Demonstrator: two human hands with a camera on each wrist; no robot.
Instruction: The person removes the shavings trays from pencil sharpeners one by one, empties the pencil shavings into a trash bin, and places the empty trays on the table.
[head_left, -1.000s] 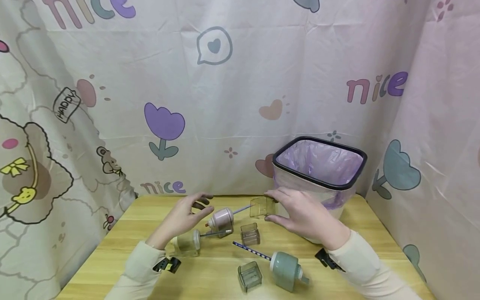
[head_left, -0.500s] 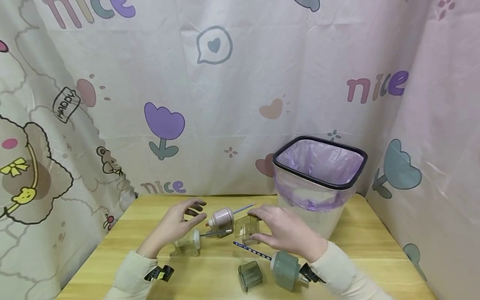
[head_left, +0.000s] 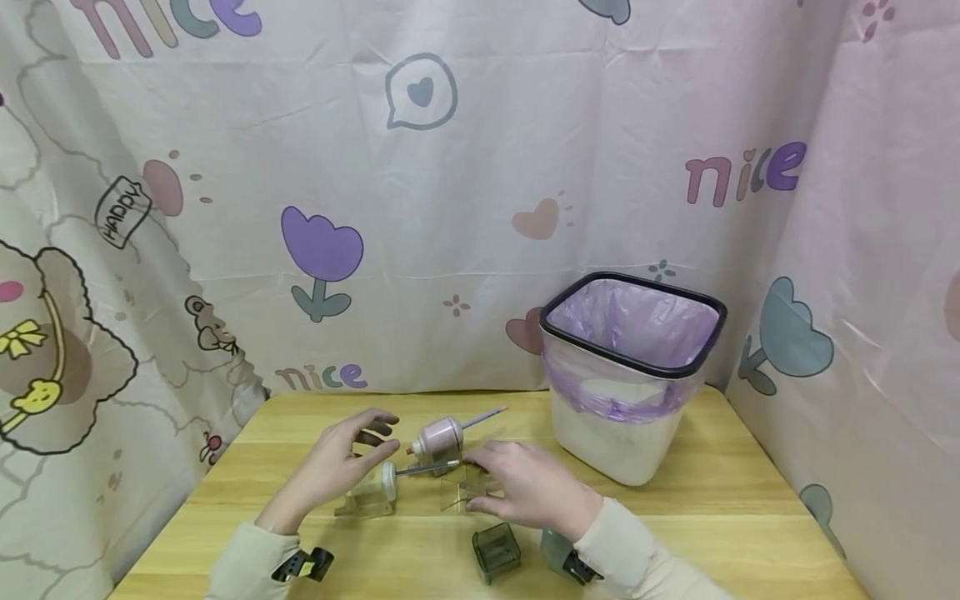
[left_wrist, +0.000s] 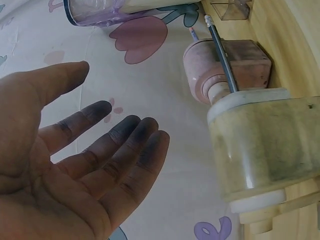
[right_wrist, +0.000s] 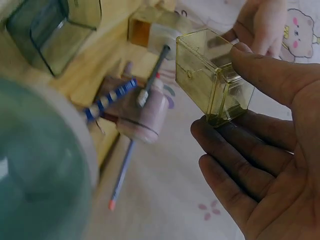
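Note:
My right hand [head_left: 532,487] pinches a clear yellow shavings drawer [right_wrist: 200,75] between thumb and fingers, above the table. Left of it stands a yellow pencil sharpener [left_wrist: 265,145] with a dark pencil [left_wrist: 222,55] in it. Just above and behind this sharpener, my left hand [head_left: 330,462] hovers with relaxed fingers, holding nothing; its fingertips are darkened. Behind lies a pink pencil sharpener [head_left: 440,437] with a lilac pencil [head_left: 483,417]. A green pencil sharpener [right_wrist: 40,165] with a blue dotted pencil [right_wrist: 111,100] sits partly hidden under my right wrist.
A dark green shavings drawer [head_left: 497,552] lies near the front of the wooden table [head_left: 720,542]. A brownish drawer [left_wrist: 231,9] sits near the pink sharpener. A white bin [head_left: 611,450] with a purple liner stands at the back right, before a patterned curtain [head_left: 465,208].
My right hand has carried the yellow drawer left and nearer to me, away from the bin, passing over the brownish drawer. My left hand has shifted slightly left and down.

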